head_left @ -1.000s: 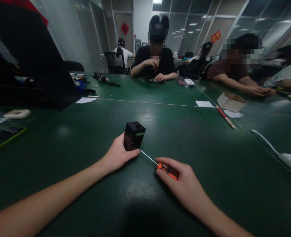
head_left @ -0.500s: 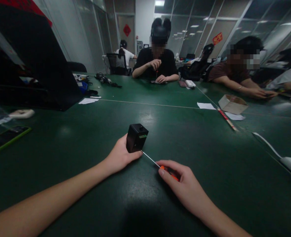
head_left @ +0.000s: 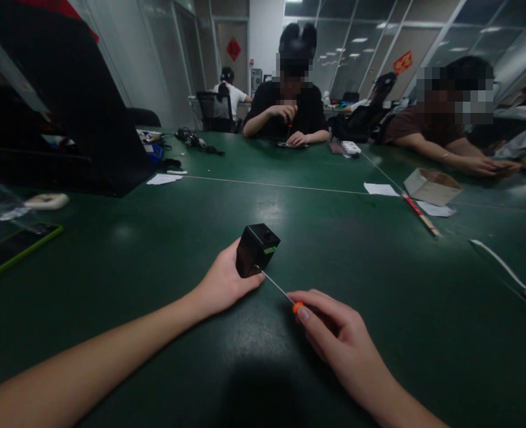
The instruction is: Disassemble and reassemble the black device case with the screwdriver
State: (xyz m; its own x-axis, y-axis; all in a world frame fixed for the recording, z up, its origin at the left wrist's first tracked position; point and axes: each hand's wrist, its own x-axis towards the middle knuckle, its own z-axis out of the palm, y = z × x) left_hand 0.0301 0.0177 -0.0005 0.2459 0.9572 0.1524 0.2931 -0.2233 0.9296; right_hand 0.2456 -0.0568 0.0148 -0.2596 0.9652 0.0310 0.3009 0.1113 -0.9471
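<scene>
A small black cube-shaped box (head_left: 256, 249) with a green label rests on the green table (head_left: 164, 249), tilted a little. My left hand (head_left: 224, 283) grips it from the left and behind, thumb along its lower front. My right hand (head_left: 334, 330) is closed round the orange handle of a thin screwdriver (head_left: 279, 289). The metal shaft runs up and left, and its tip touches the lower front face of the box.
An open black laptop (head_left: 62, 107) stands at the left, with a green-edged phone (head_left: 13, 249) in front of it. Papers (head_left: 381, 189), a cardboard box (head_left: 432, 185) and a red stick lie at the right. Other people sit at the far side.
The box has tilted and shifted slightly right in my left hand. My right hand has turned over the screwdriver handle, so less orange shows. The view has drifted a little.
</scene>
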